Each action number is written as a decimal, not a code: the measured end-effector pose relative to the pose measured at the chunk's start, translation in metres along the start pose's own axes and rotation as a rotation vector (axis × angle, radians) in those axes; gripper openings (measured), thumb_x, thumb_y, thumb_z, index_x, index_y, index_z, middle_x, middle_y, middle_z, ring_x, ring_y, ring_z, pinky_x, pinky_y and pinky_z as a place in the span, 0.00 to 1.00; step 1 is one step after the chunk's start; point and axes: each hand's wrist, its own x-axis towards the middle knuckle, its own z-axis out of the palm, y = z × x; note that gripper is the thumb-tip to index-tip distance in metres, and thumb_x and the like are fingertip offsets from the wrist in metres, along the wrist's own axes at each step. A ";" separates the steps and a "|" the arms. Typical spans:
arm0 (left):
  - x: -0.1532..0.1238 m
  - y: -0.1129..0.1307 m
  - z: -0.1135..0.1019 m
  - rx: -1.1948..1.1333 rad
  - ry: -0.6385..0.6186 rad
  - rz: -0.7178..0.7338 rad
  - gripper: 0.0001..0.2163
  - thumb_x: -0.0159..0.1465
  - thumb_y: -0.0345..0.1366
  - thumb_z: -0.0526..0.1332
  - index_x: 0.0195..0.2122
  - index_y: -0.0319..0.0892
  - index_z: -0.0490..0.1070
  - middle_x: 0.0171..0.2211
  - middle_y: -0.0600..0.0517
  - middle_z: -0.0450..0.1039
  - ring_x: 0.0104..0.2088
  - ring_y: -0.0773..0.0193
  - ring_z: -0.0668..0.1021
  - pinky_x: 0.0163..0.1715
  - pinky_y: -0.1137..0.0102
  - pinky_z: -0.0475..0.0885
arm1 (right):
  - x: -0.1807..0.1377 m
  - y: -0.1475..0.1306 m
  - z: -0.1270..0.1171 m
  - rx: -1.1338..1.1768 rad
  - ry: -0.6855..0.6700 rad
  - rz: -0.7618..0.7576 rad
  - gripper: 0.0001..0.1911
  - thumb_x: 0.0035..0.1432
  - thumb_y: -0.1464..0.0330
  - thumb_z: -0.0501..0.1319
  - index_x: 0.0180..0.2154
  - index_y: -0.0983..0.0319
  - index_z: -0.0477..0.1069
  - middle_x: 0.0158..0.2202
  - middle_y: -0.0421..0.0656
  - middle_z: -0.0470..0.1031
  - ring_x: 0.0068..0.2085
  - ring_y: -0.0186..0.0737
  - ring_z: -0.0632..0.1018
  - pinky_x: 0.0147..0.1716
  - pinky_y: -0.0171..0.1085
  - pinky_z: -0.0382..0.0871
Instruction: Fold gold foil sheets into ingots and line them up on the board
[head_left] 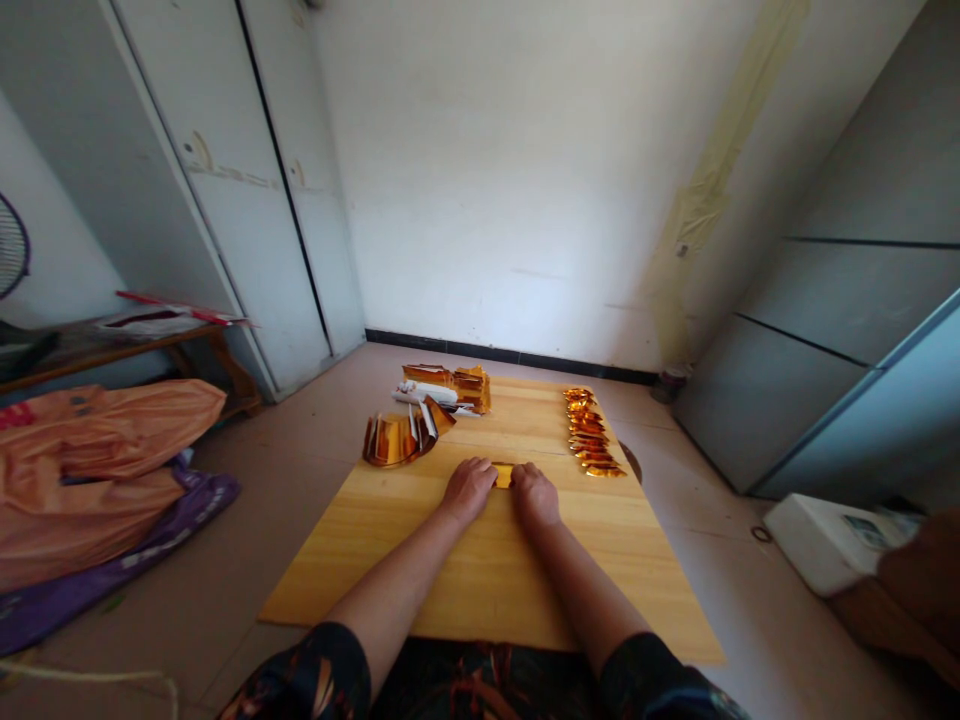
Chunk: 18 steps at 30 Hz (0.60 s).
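Note:
Both my hands rest on a low wooden table (pixel 420 570), side by side. My left hand (pixel 468 488) and my right hand (pixel 535 494) are closed, pressing on a small piece of gold foil paper (pixel 503 475) that shows between them. To the left lies a fanned stack of gold foil sheets (pixel 401 436). Behind it sits another pile of gold and white paper (pixel 447 388). Along the right side runs a row of several folded gold pieces (pixel 591 445).
White cabinet doors (pixel 247 190) stand at the left and a white wall (pixel 525 170) behind the table. Orange and purple bags (pixel 97 470) lie on the floor at left. A white box (pixel 825 540) sits on the floor at right beside grey panels (pixel 847 330).

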 end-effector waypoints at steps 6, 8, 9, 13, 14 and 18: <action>-0.018 -0.007 -0.006 -0.018 0.063 0.057 0.10 0.63 0.30 0.54 0.34 0.45 0.75 0.32 0.49 0.74 0.38 0.60 0.71 0.39 0.65 0.59 | 0.003 -0.002 -0.007 0.063 -0.064 0.107 0.11 0.59 0.74 0.52 0.35 0.61 0.72 0.37 0.46 0.73 0.35 0.36 0.75 0.30 0.32 0.60; -0.023 -0.009 -0.008 -0.029 0.074 0.058 0.10 0.63 0.30 0.54 0.36 0.46 0.75 0.33 0.50 0.75 0.39 0.60 0.71 0.39 0.65 0.58 | 0.003 -0.004 -0.010 0.076 -0.086 0.141 0.09 0.58 0.71 0.53 0.36 0.61 0.71 0.39 0.46 0.73 0.36 0.36 0.75 0.32 0.32 0.61; -0.025 -0.009 -0.009 -0.032 0.078 0.057 0.10 0.63 0.29 0.54 0.36 0.46 0.75 0.33 0.50 0.75 0.39 0.61 0.71 0.39 0.65 0.58 | 0.003 -0.006 -0.012 0.075 -0.093 0.160 0.08 0.58 0.69 0.54 0.37 0.62 0.71 0.39 0.46 0.73 0.37 0.37 0.75 0.32 0.32 0.62; -0.028 -0.008 -0.010 -0.026 0.073 0.047 0.10 0.63 0.29 0.55 0.36 0.46 0.75 0.36 0.51 0.76 0.41 0.61 0.72 0.39 0.64 0.57 | 0.005 -0.017 -0.016 0.053 -0.113 0.242 0.16 0.55 0.58 0.58 0.41 0.62 0.69 0.42 0.48 0.72 0.43 0.42 0.75 0.36 0.35 0.65; -0.028 -0.008 -0.010 -0.026 0.069 0.044 0.10 0.63 0.29 0.55 0.35 0.46 0.75 0.36 0.51 0.76 0.41 0.60 0.72 0.39 0.64 0.57 | 0.006 -0.019 -0.017 0.049 -0.121 0.258 0.18 0.54 0.57 0.59 0.42 0.61 0.69 0.43 0.49 0.72 0.43 0.43 0.75 0.36 0.36 0.65; -0.027 -0.007 -0.010 -0.031 0.060 0.036 0.10 0.64 0.30 0.54 0.36 0.46 0.75 0.37 0.50 0.76 0.41 0.60 0.72 0.40 0.63 0.57 | 0.009 -0.023 -0.018 0.052 -0.149 0.297 0.21 0.51 0.55 0.60 0.44 0.62 0.69 0.44 0.50 0.71 0.45 0.46 0.75 0.38 0.38 0.66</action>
